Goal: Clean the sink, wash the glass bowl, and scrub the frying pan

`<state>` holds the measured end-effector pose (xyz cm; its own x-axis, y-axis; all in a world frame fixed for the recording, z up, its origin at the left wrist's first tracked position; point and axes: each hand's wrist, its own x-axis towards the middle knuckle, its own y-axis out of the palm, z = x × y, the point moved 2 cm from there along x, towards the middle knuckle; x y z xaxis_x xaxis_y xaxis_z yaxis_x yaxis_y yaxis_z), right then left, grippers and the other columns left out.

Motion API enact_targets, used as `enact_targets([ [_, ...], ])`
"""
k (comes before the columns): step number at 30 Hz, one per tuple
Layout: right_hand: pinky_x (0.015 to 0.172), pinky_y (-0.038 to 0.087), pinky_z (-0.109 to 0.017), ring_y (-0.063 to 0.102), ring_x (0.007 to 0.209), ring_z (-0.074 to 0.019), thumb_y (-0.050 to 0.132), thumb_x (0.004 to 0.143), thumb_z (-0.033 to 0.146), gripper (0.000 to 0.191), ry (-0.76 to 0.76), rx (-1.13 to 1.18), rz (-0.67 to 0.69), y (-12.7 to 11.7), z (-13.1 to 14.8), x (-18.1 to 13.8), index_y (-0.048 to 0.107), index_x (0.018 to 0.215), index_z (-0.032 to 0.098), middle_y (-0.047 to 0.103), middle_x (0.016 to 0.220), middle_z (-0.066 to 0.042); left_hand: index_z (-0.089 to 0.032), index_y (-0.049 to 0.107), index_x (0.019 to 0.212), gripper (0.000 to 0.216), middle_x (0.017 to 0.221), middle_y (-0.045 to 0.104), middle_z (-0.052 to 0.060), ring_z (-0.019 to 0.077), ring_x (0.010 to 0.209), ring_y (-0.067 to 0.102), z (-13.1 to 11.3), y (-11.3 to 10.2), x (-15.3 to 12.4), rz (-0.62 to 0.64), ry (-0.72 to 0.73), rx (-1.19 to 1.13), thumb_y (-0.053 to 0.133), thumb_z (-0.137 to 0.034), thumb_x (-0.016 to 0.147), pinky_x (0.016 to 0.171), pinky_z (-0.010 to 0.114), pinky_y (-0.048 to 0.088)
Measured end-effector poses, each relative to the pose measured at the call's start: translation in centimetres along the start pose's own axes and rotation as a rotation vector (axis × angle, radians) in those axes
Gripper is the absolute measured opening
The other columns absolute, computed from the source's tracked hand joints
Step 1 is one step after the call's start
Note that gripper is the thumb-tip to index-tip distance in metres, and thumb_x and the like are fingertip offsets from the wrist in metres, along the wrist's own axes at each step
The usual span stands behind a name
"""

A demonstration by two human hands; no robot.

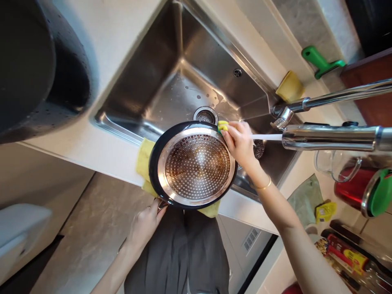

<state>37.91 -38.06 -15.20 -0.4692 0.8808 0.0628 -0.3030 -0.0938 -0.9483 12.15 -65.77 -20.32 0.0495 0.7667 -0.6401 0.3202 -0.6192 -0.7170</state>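
Note:
My left hand (146,224) is closed around the handle of a frying pan (197,169). The pan is tilted with its dotted, brown-stained metal underside facing me, over the front edge of the sink (153,94). In my right hand (241,143) is a yellow and green sponge (222,125), pressed against the pan's upper right rim. A white stream of water from the faucet (329,136) meets my right hand. Behind the pan, a yellow cloth (143,161) hangs over the counter edge. The pan's cooking side is hidden.
A large black pot (69,77) stands on the left counter. The sink drain (206,116) shows beyond the pan. A yellow cloth (290,86) and a green scraper (321,61) lie behind the faucet. At right are a glass cup (337,163) and a red container (352,185).

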Motion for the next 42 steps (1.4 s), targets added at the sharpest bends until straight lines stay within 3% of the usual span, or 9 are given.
enact_targets([
  [5, 0.083, 0.034, -0.038, 0.047, 0.100, -0.0215, 0.046, 0.094, 0.040, 0.027, -0.277, 0.026, 0.079, 1.7, 3.8, 2.8, 0.063, 0.112, 0.029, 0.061, 0.110, -0.005, -0.017, 0.059, 0.108, 0.026, 0.076, 0.073, 0.007, 0.0242, 0.070, 0.071, -0.7, -1.2, -0.2, 0.086, -0.063, 0.011, 0.043, -0.029, 0.091, 0.054, 0.025, 0.044],
  [10, 0.078, 0.036, -0.033, 0.049, 0.092, -0.0166, 0.052, 0.092, 0.033, 0.019, -0.458, 0.085, 0.054, 0.1, 8.4, -3.6, 0.066, 0.104, 0.025, 0.066, 0.104, -0.001, -0.016, 0.059, 0.108, 0.026, 0.077, 0.073, 0.008, 0.0253, 0.071, 0.071, -1.1, -1.6, -0.3, 0.088, -0.072, -0.002, 0.044, -0.030, 0.092, 0.055, 0.026, 0.045],
  [14, 0.076, 0.037, -0.033, 0.050, 0.090, -0.0178, 0.059, 0.089, 0.028, 0.014, -0.355, 0.101, 0.024, -1.5, 5.6, -7.1, 0.067, 0.099, 0.022, 0.069, 0.098, -0.003, -0.016, 0.060, 0.106, 0.027, 0.076, 0.073, 0.009, 0.0249, 0.072, 0.071, -1.4, -1.6, -0.3, 0.064, -0.043, -0.033, 0.043, -0.031, 0.092, 0.056, 0.026, 0.045],
  [19, 0.076, 0.035, -0.035, 0.050, 0.088, -0.0195, 0.054, 0.091, 0.029, 0.016, -0.123, 0.032, 0.007, 0.1, 5.5, -2.5, 0.068, 0.096, 0.022, 0.067, 0.097, -0.006, -0.017, 0.060, 0.105, 0.028, 0.075, 0.072, 0.008, 0.0242, 0.070, 0.071, -2.0, -1.9, -0.5, 0.042, -0.032, -0.049, 0.042, -0.035, 0.094, 0.056, 0.025, 0.045],
  [25, 0.078, 0.033, -0.034, 0.050, 0.093, -0.0184, 0.055, 0.091, 0.031, 0.016, -0.358, 0.081, 0.121, 0.2, 10.0, -3.3, 0.067, 0.099, 0.024, 0.067, 0.100, -0.003, -0.017, 0.060, 0.105, 0.028, 0.078, 0.072, 0.007, 0.0239, 0.072, 0.071, -2.3, -1.8, -0.6, 0.079, -0.082, -0.029, 0.042, -0.035, 0.094, 0.056, 0.025, 0.044],
  [31, 0.074, 0.032, -0.035, 0.047, 0.087, -0.0195, 0.050, 0.093, 0.031, 0.020, -0.145, 0.020, 0.049, 0.2, 7.6, -1.5, 0.067, 0.092, 0.022, 0.065, 0.093, -0.006, -0.018, 0.059, 0.106, 0.031, 0.081, 0.072, 0.008, 0.0224, 0.074, 0.070, -2.3, -1.9, -0.6, 0.071, -0.072, -0.044, 0.039, -0.038, 0.095, 0.057, 0.024, 0.044],
  [35, 0.073, 0.031, -0.034, 0.047, 0.087, -0.0194, 0.047, 0.094, 0.034, 0.022, -0.288, 0.049, 0.137, 1.4, 10.3, -0.1, 0.067, 0.094, 0.025, 0.064, 0.092, -0.004, -0.017, 0.060, 0.105, 0.031, 0.077, 0.072, 0.009, 0.0230, 0.071, 0.070, -2.3, -2.3, -0.7, 0.077, -0.083, -0.018, 0.039, -0.038, 0.095, 0.055, 0.024, 0.043],
  [39, 0.072, 0.030, -0.036, 0.047, 0.088, -0.0211, 0.047, 0.094, 0.032, 0.021, -0.171, 0.017, 0.088, 1.3, 11.0, -0.4, 0.067, 0.093, 0.025, 0.062, 0.093, -0.005, -0.017, 0.060, 0.100, 0.032, 0.077, 0.072, 0.009, 0.0227, 0.072, 0.070, -2.3, -2.4, -0.8, 0.059, -0.078, -0.011, 0.039, -0.040, 0.094, 0.056, 0.024, 0.043],
  [42, 0.071, 0.029, -0.035, 0.047, 0.086, -0.0203, 0.048, 0.094, 0.032, 0.020, -0.232, 0.002, 0.096, 1.2, 10.9, -0.7, 0.066, 0.091, 0.024, 0.062, 0.090, -0.005, -0.017, 0.060, 0.101, 0.030, 0.077, 0.072, 0.008, 0.0214, 0.071, 0.070, -2.3, -2.2, -0.8, 0.069, -0.074, -0.020, 0.039, -0.038, 0.095, 0.056, 0.023, 0.043],
])
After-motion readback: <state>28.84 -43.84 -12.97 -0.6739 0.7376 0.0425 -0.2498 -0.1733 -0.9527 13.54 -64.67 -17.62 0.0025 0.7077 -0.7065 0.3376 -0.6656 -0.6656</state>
